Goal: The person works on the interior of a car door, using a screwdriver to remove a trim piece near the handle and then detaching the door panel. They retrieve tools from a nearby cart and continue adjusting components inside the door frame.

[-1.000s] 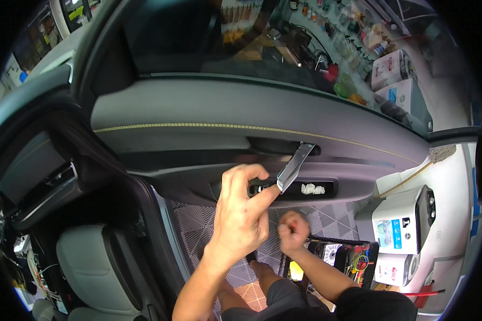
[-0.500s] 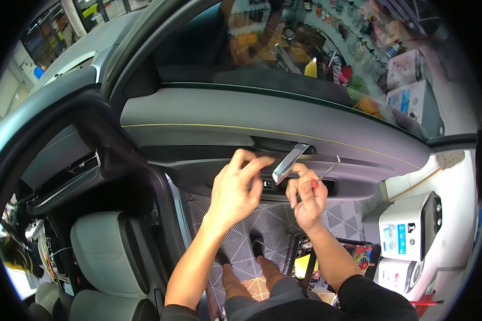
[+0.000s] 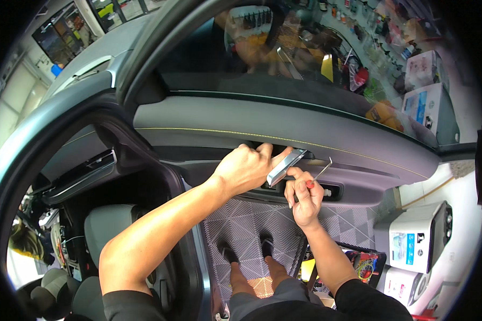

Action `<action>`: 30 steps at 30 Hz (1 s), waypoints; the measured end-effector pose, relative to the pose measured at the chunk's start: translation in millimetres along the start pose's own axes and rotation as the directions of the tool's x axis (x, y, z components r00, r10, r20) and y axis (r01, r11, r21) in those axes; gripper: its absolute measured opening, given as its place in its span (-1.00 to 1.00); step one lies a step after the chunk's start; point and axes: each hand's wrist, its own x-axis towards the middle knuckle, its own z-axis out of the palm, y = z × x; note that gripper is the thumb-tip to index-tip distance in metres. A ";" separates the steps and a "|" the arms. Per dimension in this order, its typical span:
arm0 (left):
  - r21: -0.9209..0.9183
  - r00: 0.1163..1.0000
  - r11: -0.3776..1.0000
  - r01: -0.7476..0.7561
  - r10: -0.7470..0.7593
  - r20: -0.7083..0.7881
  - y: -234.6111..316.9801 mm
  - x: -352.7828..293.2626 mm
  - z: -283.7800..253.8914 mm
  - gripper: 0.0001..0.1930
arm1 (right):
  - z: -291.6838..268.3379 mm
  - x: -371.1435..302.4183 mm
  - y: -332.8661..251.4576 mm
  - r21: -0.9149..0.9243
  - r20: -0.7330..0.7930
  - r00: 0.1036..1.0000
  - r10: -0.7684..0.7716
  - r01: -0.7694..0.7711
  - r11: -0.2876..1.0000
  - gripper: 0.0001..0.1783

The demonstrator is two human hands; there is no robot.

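A silver inside door handle (image 3: 286, 167) is swung out from its recess in the grey car door panel (image 3: 225, 115). My left hand (image 3: 245, 168) reaches across to the handle's left side. Its index finger stretches along behind the handle, and other fingertips dip out of sight into the dark recess. Just below the handle's right side, my right hand (image 3: 305, 200) is closed on a thin metal pick (image 3: 323, 170) with a bent tip and a red handle end. The pick's tip points up and right, apart from the panel handle.
Window glass (image 3: 198, 59) rises above the panel. At left are the door frame pillar (image 3: 171, 182) and a seat (image 3: 110, 224). A tool cart (image 3: 367, 267) stands by my right forearm, with white boxy machines (image 3: 409, 243) farther right. Patterned tiles (image 3: 241, 219) cover the floor.
My left hand has moved right and up, from hovering left of the handle to reaching behind it. My right hand still holds the pick in nearly the same place. The view has shifted slightly.
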 end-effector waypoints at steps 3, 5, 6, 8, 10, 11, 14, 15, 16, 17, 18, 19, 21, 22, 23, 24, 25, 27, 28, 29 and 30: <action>0.087 0.999 0.996 -0.027 0.029 -0.029 -8.1 -4.5 -2.9 -0.37 | 4.3 2.5 0.3 0.034 -0.002 1.000 0.006 -0.006 0.999 -0.66; 0.063 1.000 0.998 -0.021 0.021 0.001 -13.9 -11.2 -7.0 -0.34 | 6.1 2.6 -0.4 0.028 0.007 1.000 0.017 -0.017 0.999 -0.68; 0.044 1.000 0.999 -0.014 0.013 0.019 -14.2 -15.7 -9.9 -0.33 | 6.3 2.8 0.7 0.029 0.003 1.000 0.028 -0.028 0.999 -0.68; -0.080 0.998 0.996 0.032 -0.028 0.049 -9.1 -23.2 -13.2 -0.29 | 1.7 4.7 3.0 0.013 0.023 1.000 -0.009 0.009 1.000 -0.71; -0.200 0.991 0.971 0.132 -0.136 -0.005 2.4 -26.2 -11.2 -0.24 | -4.4 4.9 3.3 0.018 -0.007 1.000 0.012 -0.011 1.000 -0.72; -0.245 0.977 0.950 0.194 -0.209 -0.035 8.4 -19.5 -8.7 -0.20 | -8.3 8.1 -0.5 0.012 -0.002 1.000 0.011 -0.011 1.000 -0.71; -0.277 0.938 0.905 0.322 -0.346 -0.039 26.2 -30.7 -5.7 -0.18 | -0.2 4.2 -0.9 0.027 0.004 1.000 0.015 -0.016 1.000 -0.69; -0.282 0.922 0.897 0.339 -0.376 -0.089 30.2 -29.8 -1.1 -0.16 | -3.0 7.4 1.3 0.021 0.006 1.000 -0.001 0.000 1.000 -0.69; -0.316 0.899 0.874 0.370 -0.422 -0.113 34.6 -26.0 8.6 -0.16 | -5.4 11.1 2.8 0.016 0.010 1.000 -0.015 0.015 1.000 -0.69; -0.337 0.864 0.841 0.424 -0.487 -0.127 39.4 -28.0 18.3 -0.16 | -1.0 11.7 3.5 0.007 -0.013 1.000 -0.023 0.023 1.000 -0.69; -0.346 0.821 0.802 0.486 -0.555 -0.133 41.8 -28.7 18.6 -0.16 | 3.6 12.2 3.1 0.012 -0.030 0.999 -0.025 0.026 1.000 -0.69; -0.384 0.793 0.772 0.506 -0.592 -0.145 43.5 -28.1 19.2 -0.21 | 3.1 13.0 0.1 -0.009 -0.002 1.000 -0.025 0.025 1.000 -0.67; -0.452 0.769 0.718 0.529 -0.631 -0.103 44.4 -24.0 11.3 -0.32 | -8.8 10.3 8.2 -0.052 -0.012 1.000 -0.011 0.011 0.999 -0.64; -0.481 0.754 0.699 0.529 -0.648 -0.111 45.0 -17.8 17.4 -0.33 | -16.9 12.5 11.6 -0.061 -0.018 1.000 -0.026 0.025 0.998 -0.66; -0.488 0.733 0.682 0.546 -0.670 -0.117 46.4 -16.7 20.3 -0.31 | -10.3 16.7 5.7 -0.040 -0.013 0.999 -0.030 0.029 0.999 -0.68; -0.490 0.721 0.692 0.530 -0.672 -0.169 47.4 -16.6 16.8 -0.31 | -20.9 15.5 10.5 -0.050 -0.004 1.000 -0.015 0.015 0.999 -0.68; -0.496 0.711 0.682 0.538 -0.683 -0.168 48.2 -18.5 14.7 -0.32 | -16.9 16.3 7.8 -0.054 -0.001 0.999 -0.039 0.039 0.998 -0.69; -0.496 0.693 0.682 0.537 -0.692 -0.202 47.2 -31.0 12.4 -0.32 | -1.1 13.4 2.4 -0.046 -0.009 1.000 -0.027 0.027 0.999 -0.70; -0.483 0.683 0.693 0.536 -0.692 -0.234 47.2 -35.8 13.0 -0.32 | 2.0 12.6 2.8 -0.061 -0.015 1.000 -0.024 0.023 0.998 -0.70; -0.482 0.681 0.713 0.509 -0.676 -0.281 47.7 -39.2 13.3 -0.32 | -0.8 11.5 3.5 -0.065 0.019 1.000 -0.014 0.015 0.998 -0.70; -0.476 0.680 0.736 0.481 -0.656 -0.327 47.0 -42.0 12.8 -0.32 | -6.2 11.0 6.2 -0.067 0.049 0.999 -0.006 0.009 0.998 -0.69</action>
